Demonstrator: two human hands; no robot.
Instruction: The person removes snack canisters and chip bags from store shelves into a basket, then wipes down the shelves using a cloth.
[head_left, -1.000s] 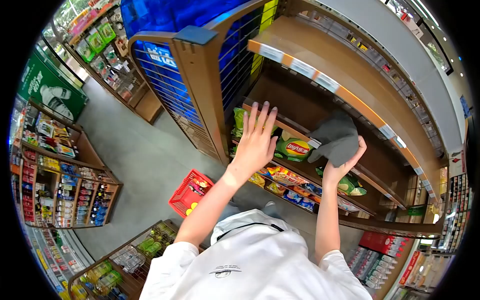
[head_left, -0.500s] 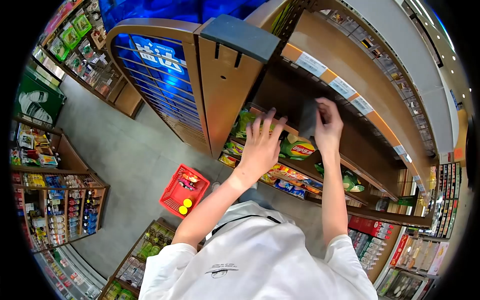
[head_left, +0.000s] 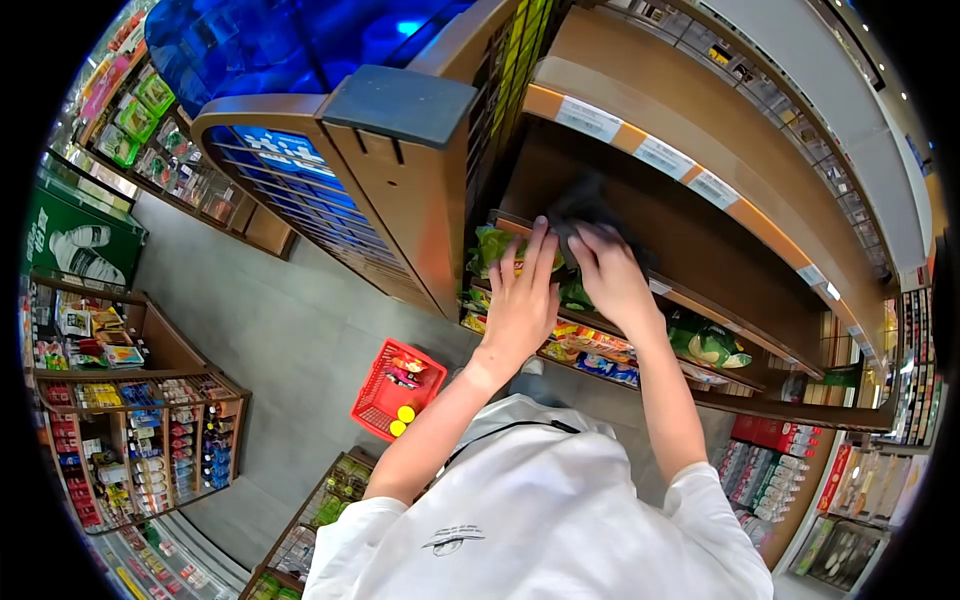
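Note:
My right hand (head_left: pixel 615 280) presses on a dark grey cloth (head_left: pixel 588 200) at the front of a brown shelf (head_left: pixel 700 250); some of its fingertips are hidden in the folds. To its left, my left hand (head_left: pixel 520 300) reaches to the shelf's front edge with fingers stretched out and nothing held. The cloth lies just beyond its fingertips. On the tier below, green chip bags (head_left: pixel 488 250) show beside my left hand, and another green chip bag (head_left: pixel 712 342) sits further right.
An upper shelf with price labels (head_left: pixel 662 157) overhangs my hands. The brown end post (head_left: pixel 400 190) stands at the left. On the floor sits a red shopping basket (head_left: pixel 375 395) with a few items. Blue wrapped packs (head_left: pixel 290 50) rise beyond the post.
My right hand has moved left and down onto the shelf, and the cloth it held up now lies spread and bunched there. My left hand stays near the shelf edge. The view has shifted.

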